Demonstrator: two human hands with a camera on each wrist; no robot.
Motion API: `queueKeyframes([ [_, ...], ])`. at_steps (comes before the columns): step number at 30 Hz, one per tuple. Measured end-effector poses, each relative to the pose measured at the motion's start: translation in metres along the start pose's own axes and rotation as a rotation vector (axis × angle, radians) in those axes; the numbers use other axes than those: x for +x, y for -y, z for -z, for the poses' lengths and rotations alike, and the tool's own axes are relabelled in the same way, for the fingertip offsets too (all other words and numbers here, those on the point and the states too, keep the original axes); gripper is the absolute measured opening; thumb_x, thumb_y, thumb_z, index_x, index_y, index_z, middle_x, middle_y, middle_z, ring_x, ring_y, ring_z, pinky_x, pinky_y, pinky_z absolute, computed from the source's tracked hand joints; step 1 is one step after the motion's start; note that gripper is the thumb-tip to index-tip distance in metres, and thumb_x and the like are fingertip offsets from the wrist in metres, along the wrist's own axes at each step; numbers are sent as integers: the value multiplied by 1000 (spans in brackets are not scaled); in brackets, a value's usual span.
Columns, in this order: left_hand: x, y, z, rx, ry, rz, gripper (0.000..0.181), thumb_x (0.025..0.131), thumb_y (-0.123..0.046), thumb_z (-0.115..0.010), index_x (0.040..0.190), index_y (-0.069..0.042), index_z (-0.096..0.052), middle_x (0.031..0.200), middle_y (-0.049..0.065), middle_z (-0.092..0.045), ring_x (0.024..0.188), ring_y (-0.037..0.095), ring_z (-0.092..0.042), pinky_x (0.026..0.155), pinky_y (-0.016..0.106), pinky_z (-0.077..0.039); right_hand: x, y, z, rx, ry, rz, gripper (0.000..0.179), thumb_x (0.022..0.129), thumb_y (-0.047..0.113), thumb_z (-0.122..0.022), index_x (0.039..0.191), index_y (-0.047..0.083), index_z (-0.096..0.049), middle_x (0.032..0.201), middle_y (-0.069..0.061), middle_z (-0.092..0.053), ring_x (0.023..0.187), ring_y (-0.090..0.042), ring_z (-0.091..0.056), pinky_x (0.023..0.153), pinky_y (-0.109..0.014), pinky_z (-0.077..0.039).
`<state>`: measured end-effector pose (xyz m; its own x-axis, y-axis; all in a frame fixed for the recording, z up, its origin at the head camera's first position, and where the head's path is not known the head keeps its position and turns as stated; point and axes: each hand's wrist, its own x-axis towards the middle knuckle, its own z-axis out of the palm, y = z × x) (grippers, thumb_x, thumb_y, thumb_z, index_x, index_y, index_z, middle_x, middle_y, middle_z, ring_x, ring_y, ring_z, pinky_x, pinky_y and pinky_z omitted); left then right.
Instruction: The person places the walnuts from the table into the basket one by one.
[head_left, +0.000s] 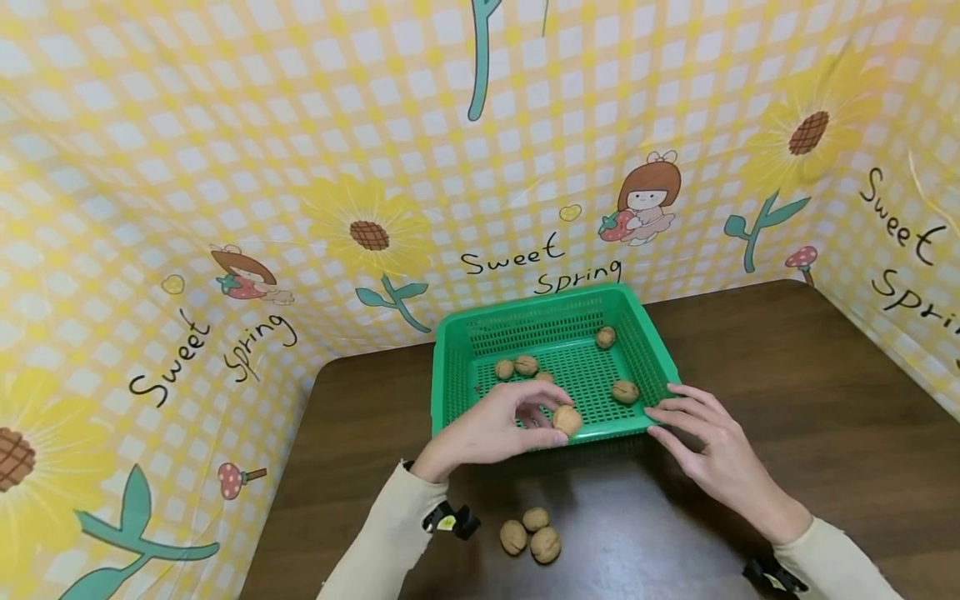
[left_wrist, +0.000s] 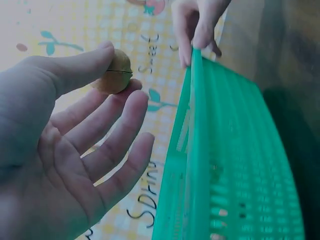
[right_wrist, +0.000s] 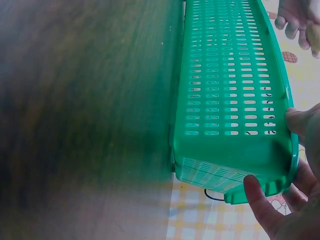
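Note:
My left hand point(head_left: 491, 423) pinches a walnut point(head_left: 567, 421) between thumb and fingertips, above the near rim of a green plastic basket point(head_left: 442, 358). In the left wrist view, a dark seam shows on this walnut point(left_wrist: 117, 75), and the lower fingers stay spread apart from it. At the basket's near right corner, my right hand point(head_left: 712, 442) holds the rim, its thumb and fingers on different sides of the corner. The right wrist view shows a fingertip against the basket's slotted wall point(right_wrist: 230, 100). Several walnuts point(head_left: 625, 392) lie scattered on the basket floor.
Three walnuts point(head_left: 545, 544) sit clustered on the dark wooden table point(head_left: 645, 533), nearer to me than the basket. A yellow checked cloth point(head_left: 450, 167) with flowers and lettering hangs behind the table and along both sides.

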<state>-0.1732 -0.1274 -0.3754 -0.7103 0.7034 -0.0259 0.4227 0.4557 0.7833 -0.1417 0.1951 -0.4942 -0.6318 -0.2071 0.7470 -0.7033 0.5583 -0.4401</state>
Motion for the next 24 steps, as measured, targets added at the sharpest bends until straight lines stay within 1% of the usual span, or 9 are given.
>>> queueKeyframes([
  [1, 2, 3, 2, 5, -18, -5, 40, 100, -25, -79, 138, -21, -67, 125, -3, -75, 97, 4, -70, 90, 29, -59, 0, 0, 0, 2, -6, 5, 38, 73, -7, -89, 108, 6, -84, 106, -7, -79, 128, -31, -60, 120, -12, -32],
  [3, 6, 8, 7, 23, -51, -10, 39, 101, -26, -78, 138, -21, -68, 124, -4, -74, 100, 6, -69, 90, 31, -59, 0, 0, 0, 3, -3, 3, 37, 74, -6, -89, 108, 7, -84, 106, -6, -79, 128, -31, -60, 120, -12, -32],
  [5, 10, 14, 12, 34, -76, 0, 39, 102, -28, -76, 139, -23, -68, 124, -4, -73, 103, 8, -69, 91, 32, -59, -1, 0, 0, 5, -3, 6, 35, 76, -4, -90, 108, 7, -84, 106, -6, -79, 128, -31, -60, 120, -12, -32],
  [8, 16, 24, 20, 44, -114, 17, 38, 103, -29, -74, 141, -23, -68, 125, -2, -73, 104, 12, -69, 91, 36, -58, -1, 0, -1, 4, -2, 12, 34, 76, -3, -90, 109, 7, -84, 106, -6, -78, 128, -30, -59, 121, -12, -32],
  [13, 27, 38, 32, 51, -176, 36, 38, 104, -27, -73, 141, -23, -69, 125, 2, -74, 104, 16, -71, 91, 40, -60, -1, 1, -1, 2, -3, 14, 39, 72, -6, -89, 108, 8, -84, 105, -6, -78, 127, -30, -59, 121, -12, -32],
  [19, 41, 49, 45, 46, -227, 76, 42, 103, -28, -74, 144, -20, -68, 126, 4, -71, 105, 21, -71, 87, 38, -60, 0, 1, 0, 3, -2, 10, 38, 74, -6, -90, 108, 8, -84, 105, -6, -78, 126, -34, -60, 120, -12, -32],
  [24, 51, 58, 53, 20, -261, 95, 41, 105, -29, -71, 145, -20, -67, 128, 6, -69, 107, 25, -69, 82, 39, -58, 0, 1, -1, 4, -1, 5, 42, 70, -9, -90, 108, 9, -84, 105, -5, -78, 127, -32, -60, 120, -12, -32],
])
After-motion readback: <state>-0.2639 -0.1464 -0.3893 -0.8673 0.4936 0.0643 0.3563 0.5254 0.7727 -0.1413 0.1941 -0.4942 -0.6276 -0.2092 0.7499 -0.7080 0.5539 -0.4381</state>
